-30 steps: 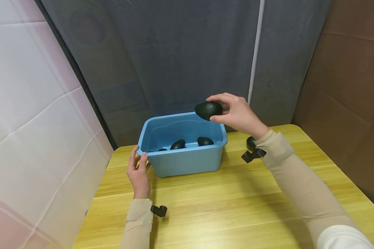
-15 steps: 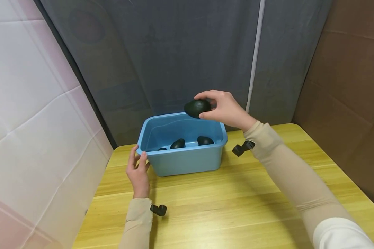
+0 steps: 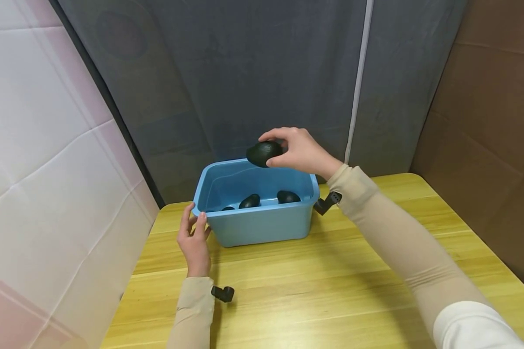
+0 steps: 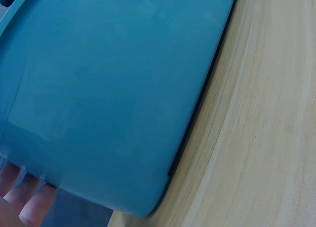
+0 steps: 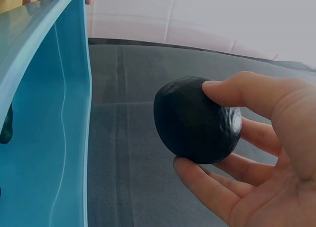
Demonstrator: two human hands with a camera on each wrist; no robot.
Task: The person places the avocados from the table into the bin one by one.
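I see right hand point(image 3: 303, 152) pinching dark bumpy avocado point(image 3: 264, 153); it slid left, from over blue plastic tub's point(image 3: 262, 225) right rim to above tub's middle, frame centre. Left hand point(image 3: 194, 242) stays curled on tub's left corner. Looks ready to go down to other avocados point(image 3: 268, 199).

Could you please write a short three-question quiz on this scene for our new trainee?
1. True or false: the right hand holds the dark avocado above the blue tub.
2. What does the left hand touch? A) the tub's left corner B) an avocado C) the grey curtain
3. Fill in: the tub stands on a yellow wooden ____.

Key: 1. True. 2. A; its fingers curl at the rim. 3. Table.
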